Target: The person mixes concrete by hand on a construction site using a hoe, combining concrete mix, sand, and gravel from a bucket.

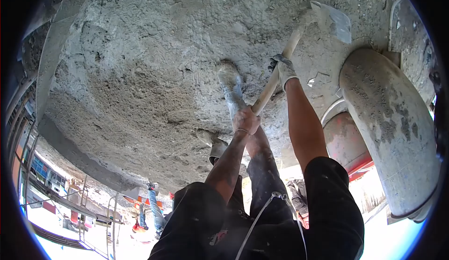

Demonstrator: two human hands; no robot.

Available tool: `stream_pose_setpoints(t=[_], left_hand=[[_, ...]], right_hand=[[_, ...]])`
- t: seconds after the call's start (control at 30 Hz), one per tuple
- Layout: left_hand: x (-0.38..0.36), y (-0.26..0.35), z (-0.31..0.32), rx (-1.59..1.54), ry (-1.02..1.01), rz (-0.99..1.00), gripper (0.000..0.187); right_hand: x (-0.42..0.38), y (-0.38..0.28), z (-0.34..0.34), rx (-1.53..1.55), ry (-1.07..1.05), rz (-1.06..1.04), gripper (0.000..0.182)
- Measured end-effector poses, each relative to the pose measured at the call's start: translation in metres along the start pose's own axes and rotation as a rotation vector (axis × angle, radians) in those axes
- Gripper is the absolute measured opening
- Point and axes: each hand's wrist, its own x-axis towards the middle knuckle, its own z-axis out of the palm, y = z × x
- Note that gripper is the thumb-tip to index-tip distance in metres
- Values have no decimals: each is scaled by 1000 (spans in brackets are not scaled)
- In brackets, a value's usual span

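Observation:
My left hand (246, 120), bare and dusty with a thin band at the wrist, is wrapped round the lower end of a wooden shovel handle (267, 93). Further up the shaft, my right hand (284, 68) grips it in a light glove with dark fingertips. The handle slants up to the right, towards a flat metal blade (340, 22) smeared with grey at its outer part. Wet grey mortar or concrete (173, 40) lies around the blade, with a rougher, browner patch (135, 91) at the left.
Two mud-covered boots (229, 75) (213, 144) stand on the grey material. A large grey, rounded chute-like object (390, 129) and a red-and-grey drum (346, 140) are at the right. Metal railings (70, 204) and another person (156, 208) appear at lower left.

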Motion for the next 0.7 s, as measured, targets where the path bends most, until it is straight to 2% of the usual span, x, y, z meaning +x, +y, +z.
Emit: stream_pose_setpoints(t=[0.07, 0.13, 0.23, 0.27, 0.37, 0.43, 0.5, 0.53, 0.57, 0.6, 0.63, 0.67, 0.7], left_hand=[[-9, 2, -13, 100, 78, -32, 30], [-6, 0, -12, 72, 43, 15, 31], [-21, 7, -12, 15, -5, 98, 33], [-34, 7, -12, -21, -14, 122, 33], [-94, -10, 7, -145, 77, 61, 41], [-145, -26, 13, -247, 81, 41, 46], [-193, -45, 8, -359, 40, 18, 44], [-208, -65, 22, -377, 114, 102, 34], [-243, -70, 6, -299, 265, 308, 21], [-250, -93, 21, -319, 162, 431, 15], [-257, -116, 34, -347, 49, 547, 10], [-280, -130, 34, -600, 45, 543, 11], [-313, -133, 24, -1091, -150, 109, 18]], right_hand=[[-1, -8, 13, 12, 7, 37, 15], [-2, -12, 12, -7, 89, 92, 14], [-8, -20, 8, -33, 42, -9, 14], [-22, -28, 10, -119, 68, 34, 14], [-63, -13, 4, -52, -159, 8, 15], [-132, -13, 15, -255, -130, 96, 15], [-163, 15, 11, -397, -233, 65, 14], [-209, 13, 22, -402, -328, 22, 12], [-199, 46, 16, -385, -350, 2, 12], [-212, 65, 18, -451, -361, 59, 11], [-255, 64, 29, -285, -486, 299, 16], [-264, 87, 29, -251, -521, 277, 23], [-321, 82, 41, -212, -486, 235, 24]])
